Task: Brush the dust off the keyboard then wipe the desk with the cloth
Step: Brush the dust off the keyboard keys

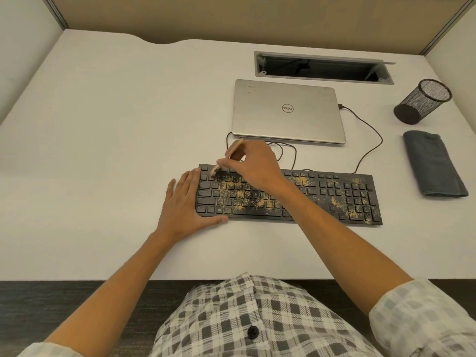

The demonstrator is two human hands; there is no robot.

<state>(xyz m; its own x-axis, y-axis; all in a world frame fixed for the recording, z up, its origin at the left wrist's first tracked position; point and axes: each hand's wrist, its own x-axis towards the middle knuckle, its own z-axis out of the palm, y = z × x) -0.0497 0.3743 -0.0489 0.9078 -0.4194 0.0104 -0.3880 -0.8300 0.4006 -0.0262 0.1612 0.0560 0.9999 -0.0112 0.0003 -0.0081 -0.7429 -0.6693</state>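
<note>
1. One logo reads: Dell, on the laptop (288,112) beyond the right hand (253,166).
2. Right fingers pinch a brush (228,157) on the dusty keyboard (334,197).
3. Left hand (184,204) lies flat, fingers together, against the keyboard's left end.
4. Cloth (434,163) lies far right on the white desk (103,124), partition walls around.

Operator: checked button-up shirt, bare forearms.
Shirt (257,318) grey-and-cream plaid with one dark round button (253,332) at centre front; sleeves (422,318) pushed up near the elbows, left hand (181,210) and right hand (253,166) ungloved.

Black keyboard (288,197), tan dust (242,199)
</note>
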